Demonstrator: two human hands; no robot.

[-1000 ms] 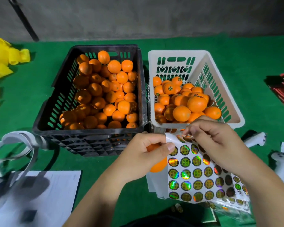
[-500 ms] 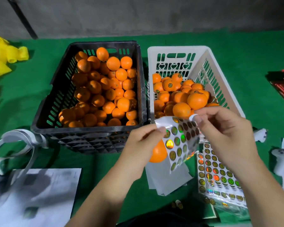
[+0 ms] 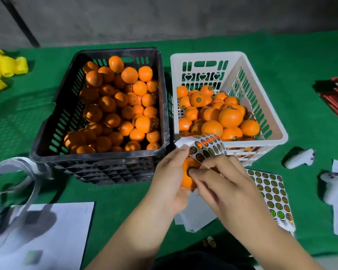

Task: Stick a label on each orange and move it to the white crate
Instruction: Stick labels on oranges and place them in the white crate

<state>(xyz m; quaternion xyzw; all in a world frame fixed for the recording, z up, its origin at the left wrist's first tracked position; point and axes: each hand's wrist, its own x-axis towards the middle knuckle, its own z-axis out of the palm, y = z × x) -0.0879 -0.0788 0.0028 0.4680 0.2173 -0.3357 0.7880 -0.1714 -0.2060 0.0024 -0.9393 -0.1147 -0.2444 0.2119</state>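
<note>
Item: orange [image 3: 186, 178], centre of frame, just below the near rims of both crates, above the green counter [image 3: 125, 197].

Left hand [image 3: 171, 178]: curled round the orange from the left, and its fingertips also pinch the corner of a curled sticker sheet [image 3: 205, 146] that arches over the fruit toward the white crate [image 3: 269, 121].

Right hand [image 3: 222, 184]: fingers bent, one fingertip pressing a dark round label [image 3: 189, 171] onto the orange's upper face. It holds nothing else that I can see.

White crate: centre right, partly filled with labelled oranges. Black crate [image 3: 53, 121]: centre left, touching it, still heaped with fruit, most showing no label.

Spare sheet [image 3: 269, 193]: flat on the counter at lower right, under my right wrist.

Risks, as I judge them:
- Label lifts or creases if I press only its middle; the peel is curved and the edges need rubbing down.
- The curled sheet may spring back onto the orange or my finger and snag other labels, since I hold it by one corner only.
- My left hand does two jobs at once; loosening it for the sheet may drop the orange onto the counter.
- A careless toss may send it into the black crate.
</note>
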